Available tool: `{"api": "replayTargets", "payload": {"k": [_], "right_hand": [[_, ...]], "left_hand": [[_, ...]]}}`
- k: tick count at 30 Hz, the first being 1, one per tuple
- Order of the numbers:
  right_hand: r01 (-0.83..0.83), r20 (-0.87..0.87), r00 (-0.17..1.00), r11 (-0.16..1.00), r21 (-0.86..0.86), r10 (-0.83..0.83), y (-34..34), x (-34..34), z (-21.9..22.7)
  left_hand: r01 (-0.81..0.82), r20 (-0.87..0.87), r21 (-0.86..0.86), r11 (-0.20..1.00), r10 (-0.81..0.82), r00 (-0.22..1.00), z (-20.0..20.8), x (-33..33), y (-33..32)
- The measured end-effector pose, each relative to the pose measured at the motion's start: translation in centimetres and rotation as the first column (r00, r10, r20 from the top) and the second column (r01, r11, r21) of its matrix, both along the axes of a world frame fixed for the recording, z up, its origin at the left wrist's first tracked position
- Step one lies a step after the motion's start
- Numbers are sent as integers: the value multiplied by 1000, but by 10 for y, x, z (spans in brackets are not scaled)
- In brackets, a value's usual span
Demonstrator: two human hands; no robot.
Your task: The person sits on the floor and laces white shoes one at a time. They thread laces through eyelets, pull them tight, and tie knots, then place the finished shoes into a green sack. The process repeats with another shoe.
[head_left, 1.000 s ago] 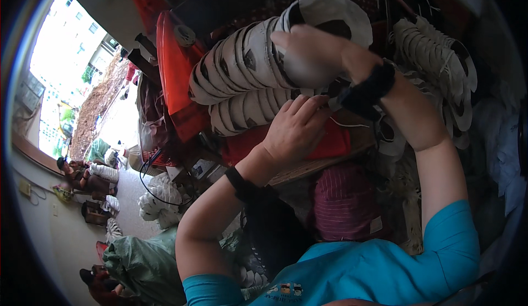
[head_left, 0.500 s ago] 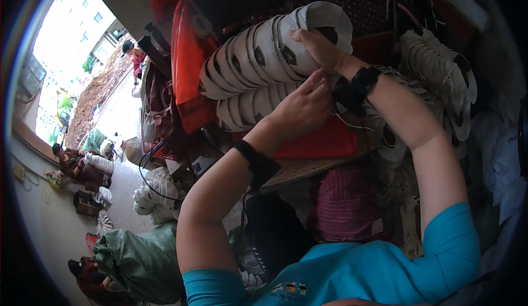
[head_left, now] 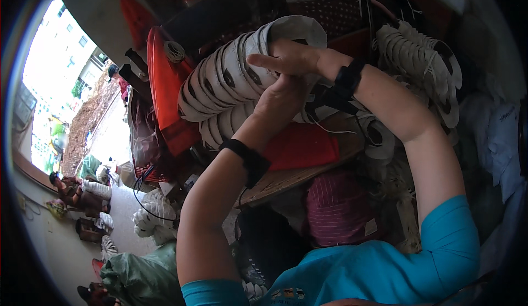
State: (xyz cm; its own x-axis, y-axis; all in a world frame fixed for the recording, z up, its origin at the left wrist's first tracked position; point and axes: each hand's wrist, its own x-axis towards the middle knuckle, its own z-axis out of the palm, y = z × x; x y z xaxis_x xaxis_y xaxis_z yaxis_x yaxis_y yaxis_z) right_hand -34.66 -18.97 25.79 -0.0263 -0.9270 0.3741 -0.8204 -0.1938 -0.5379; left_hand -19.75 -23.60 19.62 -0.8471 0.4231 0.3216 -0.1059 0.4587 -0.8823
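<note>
A row of nested off-white curved pieces, which look like shoe uppers [head_left: 212,77], lies tilted in front of me, its open end to the upper right. My right hand [head_left: 292,58] is at that end. Its thumb points left over the outside and its fingers reach into the opening, closed around the rim of the end piece. My left hand [head_left: 280,99] is just below, against the stack and under the right hand. Its fingertips are hidden. A second row of pieces [head_left: 220,125] lies beneath the first.
Red cloth [head_left: 305,149] lies on the wooden table edge [head_left: 275,187]. An orange-red sheet [head_left: 162,80] stands left of the stack. More white pieces [head_left: 412,58] hang at the right. A striped maroon bundle [head_left: 341,207] is below. Another person [head_left: 69,187] sits far left.
The view has shifted, so the stack sits lower and further left. My right hand has slid from the outside of the end piece into its opening. My left hand has risen closer to it.
</note>
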Motion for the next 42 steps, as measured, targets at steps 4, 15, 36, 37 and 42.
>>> {"api": "replayTargets", "payload": {"k": [4, 15, 36, 37, 42], "right_hand": [[-6, -175, 984, 992, -129, -16, 21, -9, 2], [152, 82, 984, 987, 55, -156, 99, -47, -65], [307, 213, 927, 951, 38, -308, 50, 13, -213], [332, 237, 913, 942, 41, -332, 55, 19, -204], [297, 265, 920, 955, 11, -289, 96, 45, -145]], "left_hand": [[-98, 17, 183, 978, 97, 995, -2, 3, 1], [237, -283, 323, 916, -146, 948, -4, -11, 1], [307, -248, 802, 513, -183, 951, -6, -20, -4], [377, -302, 784, 493, -227, 926, -9, -22, -5], [262, -196, 798, 542, -177, 964, -5, -20, 0]]}}
